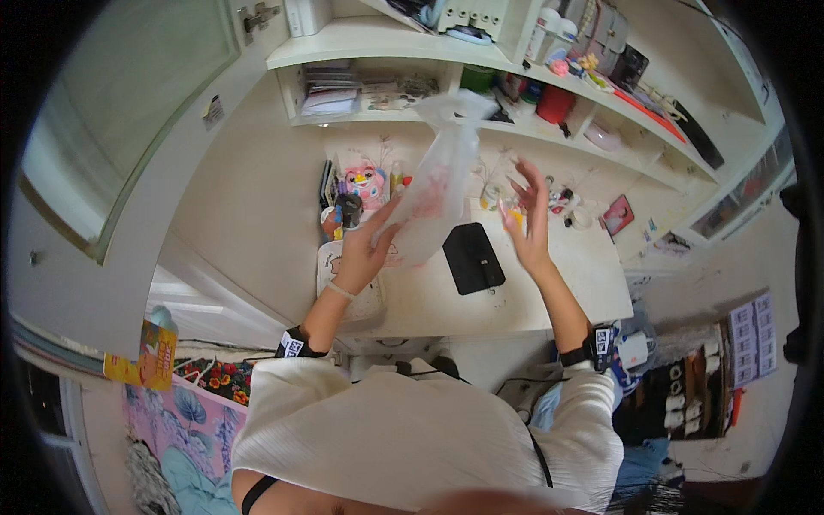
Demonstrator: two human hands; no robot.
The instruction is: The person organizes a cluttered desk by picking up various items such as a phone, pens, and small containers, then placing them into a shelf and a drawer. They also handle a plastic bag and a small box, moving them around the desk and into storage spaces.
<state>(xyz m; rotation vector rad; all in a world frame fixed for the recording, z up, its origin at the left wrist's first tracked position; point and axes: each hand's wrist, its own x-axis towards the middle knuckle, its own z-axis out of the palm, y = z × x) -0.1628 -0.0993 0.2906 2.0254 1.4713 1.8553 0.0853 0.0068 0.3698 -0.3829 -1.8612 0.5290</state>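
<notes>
My left hand is closed on the side of a translucent white plastic bag, holding it up over the desk. The bag stands tall and tilts to the right at its top, with something faintly pink showing on or through it. To the right of the bag my right hand is raised with its fingers apart and holds nothing. Between and below my hands a flat black pouch-like piece with a small tab lies on the white desk.
Shelves with papers, bottles and a red container run above the desk. A pink plush toy stands at the back left. A light tray with a drawn figure lies at the left edge. A cabinet door hangs at far left.
</notes>
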